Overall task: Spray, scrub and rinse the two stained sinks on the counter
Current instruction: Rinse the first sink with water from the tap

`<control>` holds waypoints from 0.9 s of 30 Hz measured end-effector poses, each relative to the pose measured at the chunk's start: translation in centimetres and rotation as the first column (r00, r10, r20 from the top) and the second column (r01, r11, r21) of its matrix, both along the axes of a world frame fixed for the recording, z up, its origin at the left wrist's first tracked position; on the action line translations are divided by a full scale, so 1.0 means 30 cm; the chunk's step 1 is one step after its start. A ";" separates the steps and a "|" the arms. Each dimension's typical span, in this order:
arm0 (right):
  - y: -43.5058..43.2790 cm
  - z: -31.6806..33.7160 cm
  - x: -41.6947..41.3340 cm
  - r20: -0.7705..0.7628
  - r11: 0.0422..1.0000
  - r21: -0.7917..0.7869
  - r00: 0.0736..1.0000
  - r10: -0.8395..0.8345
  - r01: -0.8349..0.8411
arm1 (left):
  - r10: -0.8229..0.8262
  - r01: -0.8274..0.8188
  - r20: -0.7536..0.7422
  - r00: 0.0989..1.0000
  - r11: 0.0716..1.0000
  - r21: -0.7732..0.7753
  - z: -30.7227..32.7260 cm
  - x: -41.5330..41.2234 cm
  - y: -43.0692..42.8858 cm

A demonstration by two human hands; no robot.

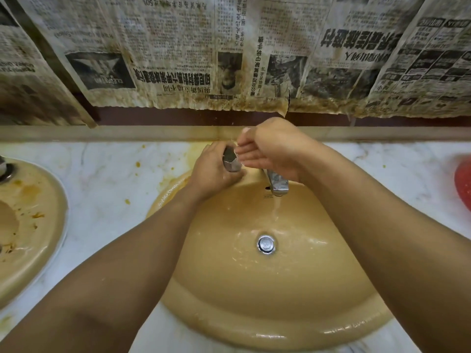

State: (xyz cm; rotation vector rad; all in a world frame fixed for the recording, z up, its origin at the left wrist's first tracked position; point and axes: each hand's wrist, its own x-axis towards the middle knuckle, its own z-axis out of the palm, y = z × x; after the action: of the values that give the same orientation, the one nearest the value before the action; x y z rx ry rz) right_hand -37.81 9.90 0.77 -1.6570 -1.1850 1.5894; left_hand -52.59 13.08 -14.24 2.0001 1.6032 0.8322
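Two beige sinks are set into a white marble bench [107,189]. The rt sink [267,314] sits centre frame, directly under the person. Its bowl is wet & looks mostly free of stains. The lt sink [28,225] is cut by the left edge, well apart from the other, w/ orange-brown smears over rim & bowl.

The left hand [216,171] is curled round the faceted chrome tap handle [232,161] at the far rim of the rt sink, fingers wrapped over it. The right hand [270,149] is just right of that handle, palm turned left, fingers straight & together, holding nothing. Its fingertips are almost at the handle; can't tell if they touch.

The chrome spout [279,186] pokes out below the right wrist. A thin water stream [276,212] falls from it into the bowl, landing just far of the drain plug [265,244].

Orange stains [137,164] dot the bench btwn the sinks & spread by the far-left rim of the rt sink. A red object [463,179] shows at the right edge, partly cut off. Yellowed newspaper sheets [178,59] cover the wall behind.
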 end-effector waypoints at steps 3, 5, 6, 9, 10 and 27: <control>-0.073 -0.066 0.103 -0.054 0.920 0.211 0.943 -0.327 0.331 | 0.035 -0.048 -0.135 0.990 0.994 -0.093 -0.018 -0.045 -0.036; -0.131 -0.140 0.175 -0.139 0.750 0.208 0.778 -0.613 0.628 | 0.000 -0.031 -0.315 0.949 0.995 -0.094 -0.035 -0.091 -0.069; -0.160 -0.187 0.193 -0.172 0.696 0.105 0.702 -0.691 0.710 | -0.029 -0.012 -0.402 0.915 0.995 -0.099 -0.042 -0.114 -0.091; -0.232 -0.308 0.168 -0.325 0.684 -0.429 0.606 -0.726 0.589 | -0.097 0.041 -0.568 0.817 0.993 -0.111 -0.050 -0.174 -0.177; -0.237 -0.329 0.149 -0.402 0.671 -0.544 0.545 -0.736 0.504 | -0.110 0.057 -0.587 0.802 0.993 -0.108 -0.052 -0.195 -0.209; -0.101 0.002 0.121 -0.212 0.977 -0.140 0.959 -0.189 0.162 | -0.184 0.080 -0.627 0.757 0.978 -0.191 -0.011 -0.111 -0.070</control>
State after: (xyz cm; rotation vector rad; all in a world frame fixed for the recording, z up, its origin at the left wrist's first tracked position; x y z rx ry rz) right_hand -34.17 6.88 0.84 -1.5591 -0.8180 1.7097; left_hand -55.91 10.96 -14.57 2.3939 1.7572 -0.0758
